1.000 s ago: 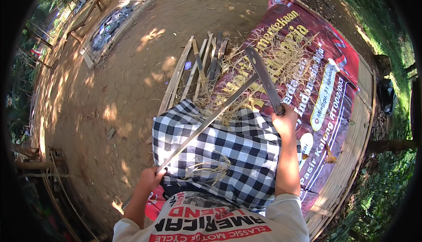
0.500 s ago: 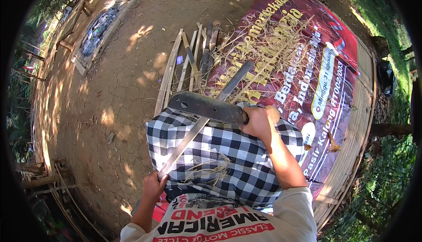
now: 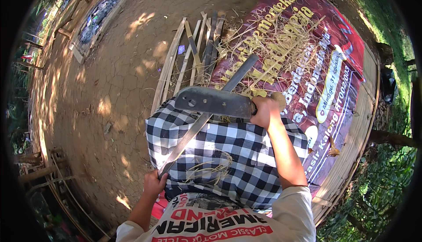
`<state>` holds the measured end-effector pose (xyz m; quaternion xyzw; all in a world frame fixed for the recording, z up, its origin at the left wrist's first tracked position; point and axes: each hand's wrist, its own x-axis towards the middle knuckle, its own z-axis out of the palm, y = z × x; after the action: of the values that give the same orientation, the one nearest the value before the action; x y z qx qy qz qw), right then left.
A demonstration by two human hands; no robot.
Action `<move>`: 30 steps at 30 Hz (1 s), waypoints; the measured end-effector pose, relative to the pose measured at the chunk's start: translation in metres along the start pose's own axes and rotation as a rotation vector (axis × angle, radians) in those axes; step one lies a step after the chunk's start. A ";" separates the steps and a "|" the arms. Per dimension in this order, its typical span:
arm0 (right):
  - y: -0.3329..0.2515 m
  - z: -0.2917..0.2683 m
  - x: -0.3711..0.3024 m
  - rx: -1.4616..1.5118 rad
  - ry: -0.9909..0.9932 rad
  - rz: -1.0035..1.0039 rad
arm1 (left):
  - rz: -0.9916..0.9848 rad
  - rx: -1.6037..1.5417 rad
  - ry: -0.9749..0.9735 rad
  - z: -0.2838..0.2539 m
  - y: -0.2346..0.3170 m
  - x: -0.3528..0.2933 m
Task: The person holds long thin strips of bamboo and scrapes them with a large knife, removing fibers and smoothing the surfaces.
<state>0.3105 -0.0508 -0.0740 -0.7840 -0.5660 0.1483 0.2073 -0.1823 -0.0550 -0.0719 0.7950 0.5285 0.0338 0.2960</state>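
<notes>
A: ok what's each grip got hold of?

B: Left grip [image 3: 156,183] is wrapped tight round the near end of a long flat strip [image 3: 187,141]. Thin, straight, smooth-looking, and it runs away from that grip at a slant toward the upper right. Right grip [image 3: 266,112] is clenched on the handle of a big knife [image 3: 213,102], with a pale rounded butt [image 3: 278,100] poking out past the fist.

A: What's the blade like?

B: Wide, dark metal, blunt rounded end, a few round spots on its face. It sticks out left from the right grip and crosses over the strip. Can't tell if the edge is biting in.

A: And underneath?

B: Black-and-white checked cloth [image 3: 228,143] between the two grips, bunched in soft folds, with some curly wisps [image 3: 211,170] on it. Beyond the right grip there's a messy heap of dry, stringy shavings [image 3: 285,48] on a shiny dark red banner [image 3: 303,123], kinda wrinkly. Slatted wooden platform [image 3: 351,141] peeks out further right of that grip.

A: Anything past the left grip?

B: Yeah, well ahead of it, rough split sticks [image 3: 170,68], pale and dark, side by side on cracked bare dirt [image 3: 127,75].
</notes>
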 end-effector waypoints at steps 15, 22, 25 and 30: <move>0.032 -0.032 -0.006 0.276 0.309 0.545 | -0.014 -0.013 -0.057 -0.007 -0.003 0.012; 0.014 -0.013 -0.025 0.750 0.178 0.363 | 0.045 -0.046 -0.084 -0.017 -0.011 -0.003; 0.006 -0.004 -0.024 0.903 0.225 0.232 | 0.074 0.048 -0.092 -0.020 -0.021 -0.018; 0.009 -0.001 -0.027 0.956 0.194 0.239 | 0.042 0.070 -0.077 -0.023 -0.012 -0.026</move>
<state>0.3097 -0.0789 -0.0776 -0.6707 -0.3190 0.3401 0.5768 -0.2121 -0.0637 -0.0521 0.8164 0.5008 -0.0093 0.2874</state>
